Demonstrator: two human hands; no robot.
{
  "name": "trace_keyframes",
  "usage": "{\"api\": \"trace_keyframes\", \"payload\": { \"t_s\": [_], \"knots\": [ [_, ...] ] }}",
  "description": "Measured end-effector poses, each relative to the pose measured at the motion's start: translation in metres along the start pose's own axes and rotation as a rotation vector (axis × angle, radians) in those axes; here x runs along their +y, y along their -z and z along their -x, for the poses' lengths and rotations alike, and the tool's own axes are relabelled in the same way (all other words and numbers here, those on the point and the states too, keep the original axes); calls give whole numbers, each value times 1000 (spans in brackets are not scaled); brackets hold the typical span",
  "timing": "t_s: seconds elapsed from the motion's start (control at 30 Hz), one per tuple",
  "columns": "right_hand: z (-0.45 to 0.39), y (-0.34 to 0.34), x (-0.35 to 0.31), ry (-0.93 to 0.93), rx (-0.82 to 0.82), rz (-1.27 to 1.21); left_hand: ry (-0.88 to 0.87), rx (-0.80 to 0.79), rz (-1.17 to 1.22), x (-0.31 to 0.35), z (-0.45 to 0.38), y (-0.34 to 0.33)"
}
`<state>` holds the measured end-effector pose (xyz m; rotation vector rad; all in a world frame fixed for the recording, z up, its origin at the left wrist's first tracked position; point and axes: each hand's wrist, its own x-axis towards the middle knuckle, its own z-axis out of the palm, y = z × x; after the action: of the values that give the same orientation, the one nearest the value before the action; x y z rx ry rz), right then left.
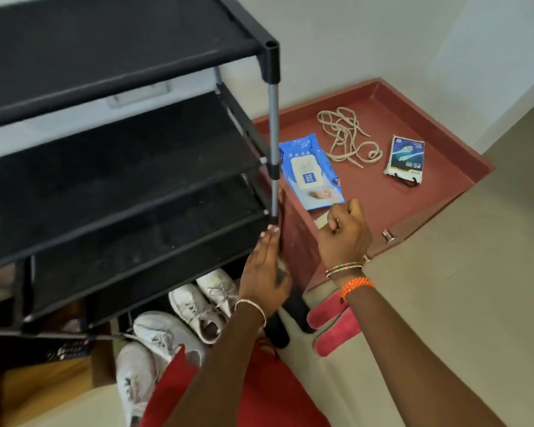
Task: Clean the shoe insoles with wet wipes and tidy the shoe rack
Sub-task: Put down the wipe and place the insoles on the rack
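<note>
Four white shoes (195, 312) on floor under shoe rack (121, 167), shelves bare. Your left hand (264, 272): fingers straight against rack corner post. Right hand (344, 232) clenched, contents unclear. Wipes pack (310, 171) unopened on red box lid (413, 192), left edge. Red insoles (333, 325) on floor. Little done, by look.

I see the black shoe rack (121, 155) filling the left side; its shelves are bare, so a hand can pass in from the front. Its grey corner post (273, 131) blocks the way between the shelves and the red box (420, 192) just beside it. My left hand (264, 272) stands flat in that narrow gap. On the box lid, bare room lies between the wipes pack (310, 171), the laces (349, 137) and the small packet (405, 158). Under the rack, white sneakers (198, 306) crowd the floor.
</note>
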<state>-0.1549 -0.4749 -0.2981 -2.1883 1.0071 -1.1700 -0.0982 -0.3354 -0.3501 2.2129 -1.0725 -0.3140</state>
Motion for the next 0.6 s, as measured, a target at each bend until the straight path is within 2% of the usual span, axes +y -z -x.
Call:
{"api": "trace_keyframes", "payload": {
  "t_s": [0.13, 0.23, 0.37, 0.47, 0.6],
  "knots": [
    [46, -3, -22, 159, -135, -158, 139, 131, -22, -22, 55, 15],
    [81, -15, -31, 269, -200, -164, 200, 207, -23, -46, 81, 10],
    [123, -42, -19, 321, -390, -14, 403, 253, 331, -60, 74, -12],
    [152, -57, 12, 293, -662, 138, 576, 166, 512, -81, 62, -22],
    [164, -83, 44, 136, -875, 282, 638, -81, 384, -139, 35, -20]
  ]
}}
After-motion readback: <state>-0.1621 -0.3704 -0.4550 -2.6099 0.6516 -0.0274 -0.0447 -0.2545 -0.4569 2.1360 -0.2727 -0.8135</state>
